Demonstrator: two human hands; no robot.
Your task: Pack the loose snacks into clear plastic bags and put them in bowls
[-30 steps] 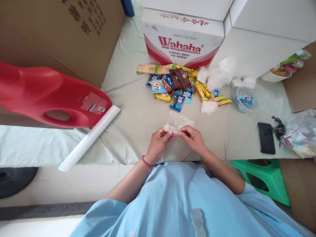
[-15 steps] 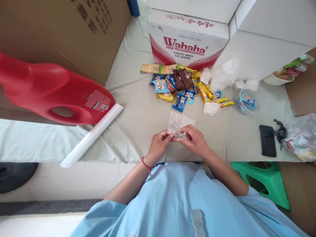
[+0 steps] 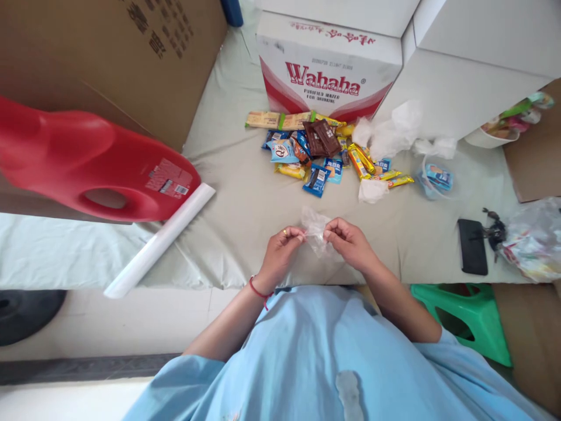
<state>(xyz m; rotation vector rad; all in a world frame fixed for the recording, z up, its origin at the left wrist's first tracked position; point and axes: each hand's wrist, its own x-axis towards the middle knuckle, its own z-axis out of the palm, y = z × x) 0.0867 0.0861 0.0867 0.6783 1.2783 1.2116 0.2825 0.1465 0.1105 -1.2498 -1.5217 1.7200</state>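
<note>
A thin, crumpled clear plastic bag (image 3: pixel 316 233) is stretched between my two hands near the table's front edge. My left hand (image 3: pixel 281 251), with a ring and a red bracelet, pinches its left side. On the right side, my right hand (image 3: pixel 348 241) pinches the bag between thumb and forefinger. Beyond the hands lies a pile of wrapped snacks: brown packets (image 3: pixel 322 138), blue packets (image 3: pixel 316 180), yellow sticks (image 3: pixel 360 162) and long pale bars (image 3: pixel 265 120). Crumpled white plastic (image 3: pixel 397 131) touches the pile's right side.
A red jug (image 3: pixel 96 158) and a white roll (image 3: pixel 160 241) lie at left. A Wahaba-style white and red box (image 3: pixel 328 70) stands behind the snacks. At right are a clear tub (image 3: pixel 436 178), a black phone (image 3: pixel 473 247), keys (image 3: pixel 496 231) and a green stool (image 3: pixel 468 316).
My hands have moved apart, and the plastic bag now stretches between them in a more crumpled shape. My right hand has closed from a looser hold into a pinch.
</note>
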